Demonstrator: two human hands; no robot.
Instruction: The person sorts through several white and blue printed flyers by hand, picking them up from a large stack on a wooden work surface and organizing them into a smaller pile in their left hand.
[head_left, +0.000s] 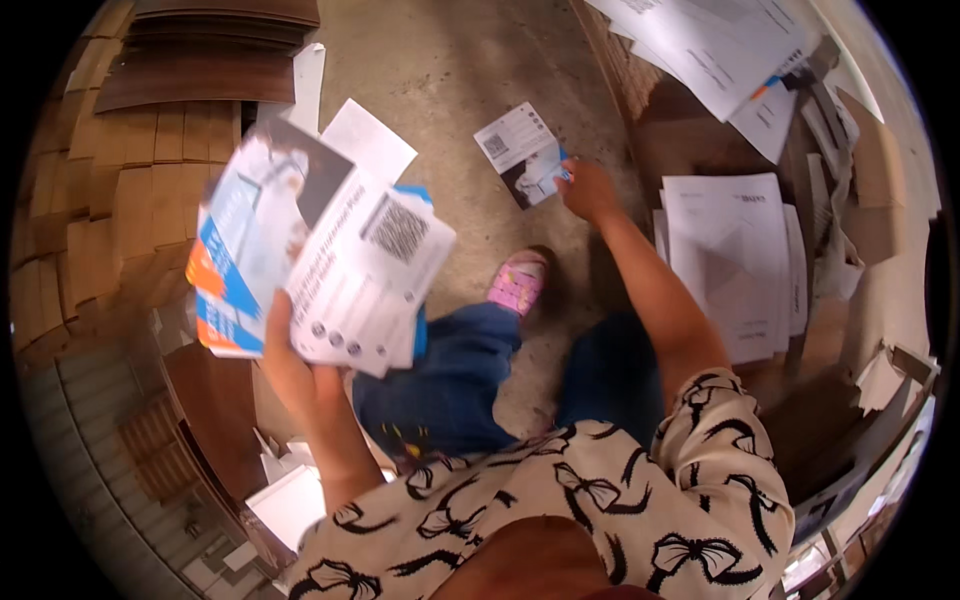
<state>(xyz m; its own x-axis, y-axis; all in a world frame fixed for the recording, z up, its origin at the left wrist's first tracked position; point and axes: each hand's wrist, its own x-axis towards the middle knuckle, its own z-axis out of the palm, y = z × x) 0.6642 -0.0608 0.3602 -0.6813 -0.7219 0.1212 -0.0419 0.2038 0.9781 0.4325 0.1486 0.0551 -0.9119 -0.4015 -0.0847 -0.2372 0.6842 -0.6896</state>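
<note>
Gripping leaflet stack [340,260] in left hand [306,385]; right of stack, pinching single leaflet [518,155], long axis aslant, in right hand [590,190].

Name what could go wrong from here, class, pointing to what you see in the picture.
1. The leaflets sit unevenly fanned in the left hand, so outer ones might slip out.
2. The right hand holds a single leaflet near one edge, with concrete floor beneath; a loose grip could drop it.
3. The loose sheets at upper right overlap at odd angles and might slide if knocked.
</note>
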